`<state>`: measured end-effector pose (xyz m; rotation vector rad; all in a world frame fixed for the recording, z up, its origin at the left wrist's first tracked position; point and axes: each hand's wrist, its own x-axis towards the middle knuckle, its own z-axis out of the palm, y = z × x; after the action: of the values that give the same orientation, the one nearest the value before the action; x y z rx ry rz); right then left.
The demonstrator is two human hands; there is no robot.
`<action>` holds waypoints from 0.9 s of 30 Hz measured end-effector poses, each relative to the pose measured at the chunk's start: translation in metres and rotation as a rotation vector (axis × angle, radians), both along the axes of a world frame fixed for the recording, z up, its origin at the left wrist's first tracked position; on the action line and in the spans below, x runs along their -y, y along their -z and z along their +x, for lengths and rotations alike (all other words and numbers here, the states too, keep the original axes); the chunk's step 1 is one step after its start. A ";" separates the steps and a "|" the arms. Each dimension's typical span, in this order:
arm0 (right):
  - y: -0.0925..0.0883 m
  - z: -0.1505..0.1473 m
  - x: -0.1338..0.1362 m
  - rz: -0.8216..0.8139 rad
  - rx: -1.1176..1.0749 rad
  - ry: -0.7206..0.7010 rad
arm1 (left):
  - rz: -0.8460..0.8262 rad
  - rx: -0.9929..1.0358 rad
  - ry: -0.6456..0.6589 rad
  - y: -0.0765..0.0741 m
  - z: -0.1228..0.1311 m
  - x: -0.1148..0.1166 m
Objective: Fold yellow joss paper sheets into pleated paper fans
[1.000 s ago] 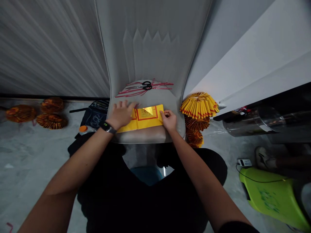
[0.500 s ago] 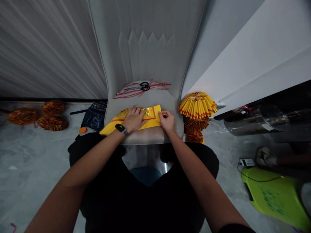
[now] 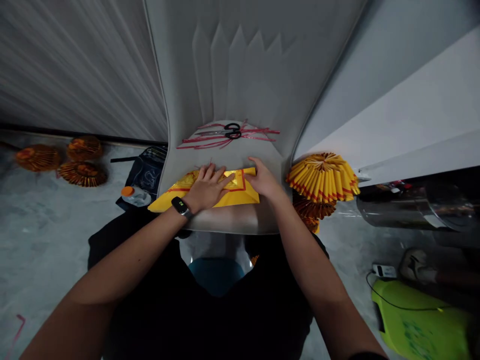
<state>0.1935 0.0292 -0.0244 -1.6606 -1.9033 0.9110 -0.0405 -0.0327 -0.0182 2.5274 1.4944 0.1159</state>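
Yellow paper sheet (image 3: 240, 196), red-bordered with a gold foil patch, lies flat across the near half of the chair seat (image 3: 225, 223), and its left corner pokes out past the seat's left edge.

The left hand (image 3: 208, 187) is right on top of it, palm down and fingers spread over the foil. That grip is open and flat, pressing rather than holding, closed around nothing. There's a black watch (image 3: 181, 206) on that wrist, just at the sheet's near edge.

The right hand (image 3: 265, 181) sits on the sheet's far right corner, towards the seat's right side, with the index finger stretched along the top edge. The fingers touch the paper, but I cannot tell whether that grip pinches the edge or only rests on it.

At the back of the seat, against the backrest, black scissors (image 3: 231, 131) lie across a scatter of red strips (image 3: 204, 142), well apart from both hands.

Just off the seat's right edge is a pleated yellow fan (image 3: 323, 175) with red trim, stacked over darker orange ones. On the floor to the left of the seat, a bottle with an orange cap (image 3: 135, 196) lies beside a dark bag (image 3: 144, 172). Further left sit three orange paper rosettes (image 3: 80, 172).
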 end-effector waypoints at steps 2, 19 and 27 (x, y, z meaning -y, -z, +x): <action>-0.006 -0.004 0.003 0.079 0.169 -0.052 | 0.018 0.013 -0.024 -0.001 -0.004 0.004; -0.034 0.004 0.053 0.239 0.421 0.008 | 0.067 0.074 0.026 -0.008 0.007 0.007; -0.021 0.012 0.051 0.314 0.343 -0.036 | 0.059 0.125 0.040 -0.001 -0.002 0.006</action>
<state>0.2053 -0.0218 -0.0033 -1.6711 -2.1699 0.3251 -0.0421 -0.0391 -0.0170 2.5423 1.4121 0.3110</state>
